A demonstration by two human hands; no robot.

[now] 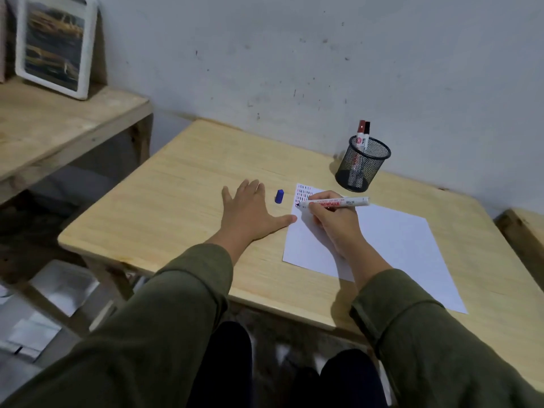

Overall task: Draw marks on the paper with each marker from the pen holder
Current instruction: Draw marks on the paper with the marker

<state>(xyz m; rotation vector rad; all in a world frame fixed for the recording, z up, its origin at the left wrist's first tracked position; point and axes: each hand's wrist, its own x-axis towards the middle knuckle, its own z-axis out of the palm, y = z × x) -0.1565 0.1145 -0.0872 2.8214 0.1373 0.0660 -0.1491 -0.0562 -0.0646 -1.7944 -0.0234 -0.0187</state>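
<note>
A white sheet of paper point(391, 240) lies on the wooden table point(182, 184), with rows of small red, blue and black marks in its far left corner. My right hand point(332, 222) grips a white marker point(338, 202) lying almost flat, its dark tip touching the paper at the left edge below the marks. A blue cap point(279, 196) lies on the table just left of the paper. My left hand point(250, 210) rests flat on the table, fingers spread, thumb tip at the paper's edge. A black mesh pen holder point(362, 164) behind the paper holds a red-capped and a black-capped marker point(362, 134).
A grey wall runs right behind the table. A lower wooden shelf point(59, 128) stands to the left with a white-framed picture point(56, 44) leaning on it. Another wooden edge point(524, 231) shows at the far right. Papers lie on the floor at lower left.
</note>
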